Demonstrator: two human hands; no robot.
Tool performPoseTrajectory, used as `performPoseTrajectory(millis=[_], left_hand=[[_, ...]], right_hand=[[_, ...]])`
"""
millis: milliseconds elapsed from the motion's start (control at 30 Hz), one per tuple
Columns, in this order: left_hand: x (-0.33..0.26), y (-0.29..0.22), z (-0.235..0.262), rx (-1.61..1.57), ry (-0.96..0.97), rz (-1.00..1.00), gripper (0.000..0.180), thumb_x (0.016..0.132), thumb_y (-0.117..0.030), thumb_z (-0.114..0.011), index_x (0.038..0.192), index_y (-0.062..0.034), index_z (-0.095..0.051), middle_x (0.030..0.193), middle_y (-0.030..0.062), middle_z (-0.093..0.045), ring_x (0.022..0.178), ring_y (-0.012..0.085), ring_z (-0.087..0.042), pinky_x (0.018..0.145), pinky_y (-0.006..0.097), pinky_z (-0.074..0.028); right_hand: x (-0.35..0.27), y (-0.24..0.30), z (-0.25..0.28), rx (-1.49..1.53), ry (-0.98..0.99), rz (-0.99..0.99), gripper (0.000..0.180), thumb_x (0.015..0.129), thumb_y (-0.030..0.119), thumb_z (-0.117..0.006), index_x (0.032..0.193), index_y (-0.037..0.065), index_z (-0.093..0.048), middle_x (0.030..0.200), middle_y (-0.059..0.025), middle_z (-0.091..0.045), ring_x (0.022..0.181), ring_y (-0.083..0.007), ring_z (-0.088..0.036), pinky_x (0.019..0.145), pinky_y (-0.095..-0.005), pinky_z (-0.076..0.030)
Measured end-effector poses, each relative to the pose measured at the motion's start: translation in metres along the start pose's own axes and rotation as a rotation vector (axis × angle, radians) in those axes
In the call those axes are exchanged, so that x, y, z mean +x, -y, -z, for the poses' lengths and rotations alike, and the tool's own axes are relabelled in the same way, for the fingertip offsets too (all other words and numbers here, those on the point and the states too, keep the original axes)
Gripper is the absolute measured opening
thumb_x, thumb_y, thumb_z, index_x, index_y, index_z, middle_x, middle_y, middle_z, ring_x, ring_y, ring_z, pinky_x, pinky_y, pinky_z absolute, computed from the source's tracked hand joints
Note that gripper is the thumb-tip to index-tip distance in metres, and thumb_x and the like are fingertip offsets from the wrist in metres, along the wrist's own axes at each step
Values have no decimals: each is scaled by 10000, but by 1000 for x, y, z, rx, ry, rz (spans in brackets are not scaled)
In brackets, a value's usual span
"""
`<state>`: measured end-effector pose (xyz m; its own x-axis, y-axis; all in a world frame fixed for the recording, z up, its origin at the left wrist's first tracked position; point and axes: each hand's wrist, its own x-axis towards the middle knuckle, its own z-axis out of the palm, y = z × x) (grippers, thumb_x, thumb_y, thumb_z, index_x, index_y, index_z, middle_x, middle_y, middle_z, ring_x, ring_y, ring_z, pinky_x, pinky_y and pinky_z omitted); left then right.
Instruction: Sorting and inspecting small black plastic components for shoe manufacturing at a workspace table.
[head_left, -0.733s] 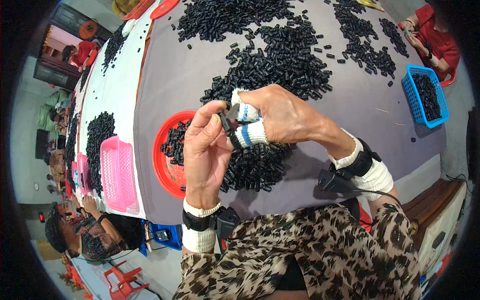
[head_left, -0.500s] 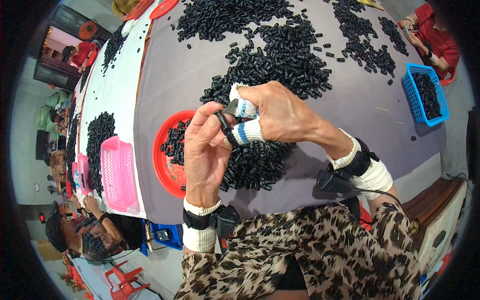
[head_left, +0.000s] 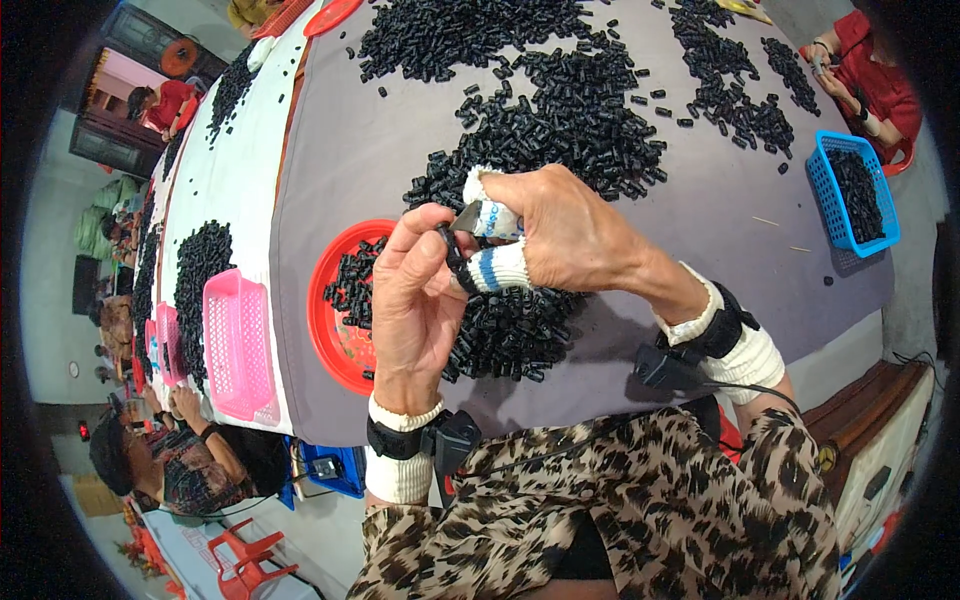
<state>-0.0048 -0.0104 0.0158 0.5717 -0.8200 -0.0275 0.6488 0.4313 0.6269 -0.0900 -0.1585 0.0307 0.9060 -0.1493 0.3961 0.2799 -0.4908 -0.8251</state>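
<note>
- Pinching a small black piece (head_left: 448, 243) between the thumb and fingers of the left hand (head_left: 412, 300), above the table (head_left: 720, 225), toward its near edge and left of its middle.
- Gripping a thin metal blade (head_left: 466, 217) in the right hand (head_left: 570, 230), with white cloth wraps (head_left: 500, 268) around its digits; cannot tell whether touching the piece with the blade or just beside it.
- Partway through this one piece, by the look of it: not yet let go; cannot tell what has been altered on it.
- Left to handle, as a judgement: plenty in the large heap (head_left: 570, 125) running toward the far edge, and in the nearer heap (head_left: 510, 345), partly hidden by the hands.
- Perhaps done: the share gathered in the red tray (head_left: 317, 322), toward the near left corner; cannot tell finished from unworked.
- By the right edge: more black pieces in a blue basket (head_left: 834, 205).
</note>
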Motion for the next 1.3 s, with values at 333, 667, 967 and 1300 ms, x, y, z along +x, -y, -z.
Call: performPoseTrajectory(millis=[333,667,967,1300], left_hand=[[-1,1,-1,129,-35,-25,283,852,-60,-547,1114,41,-520,911,116,-621,853,154,-608,758,264,-508],[-4,1,2,68,64,-43,299,885,-96,-511,1155,29,-497,969,130,-616,919,195,-599,851,334,-477],[-2,4,14,-135,132,-9,328,878,-89,-510,1188,1,-449,1058,140,-574,972,214,-576,889,382,-459],[-2,1,3,-44,81,-46,247,861,-80,-548,1093,3,-527,960,123,-619,881,189,-609,815,333,-501]], right_hand=[[1,3,4,35,35,-123,349,670,301,-682,741,-21,-567,646,-152,-590,574,-261,-595,534,-341,-448],[4,5,1,59,39,-121,340,658,296,-688,757,-7,-569,654,-144,-579,591,-262,-585,560,-340,-444],[5,5,-2,52,25,-73,338,660,260,-756,765,15,-548,591,-34,-518,532,-95,-482,496,-247,-386],[3,11,-1,87,25,-123,372,673,306,-710,761,-14,-542,657,-155,-584,578,-278,-589,542,-346,-442]])
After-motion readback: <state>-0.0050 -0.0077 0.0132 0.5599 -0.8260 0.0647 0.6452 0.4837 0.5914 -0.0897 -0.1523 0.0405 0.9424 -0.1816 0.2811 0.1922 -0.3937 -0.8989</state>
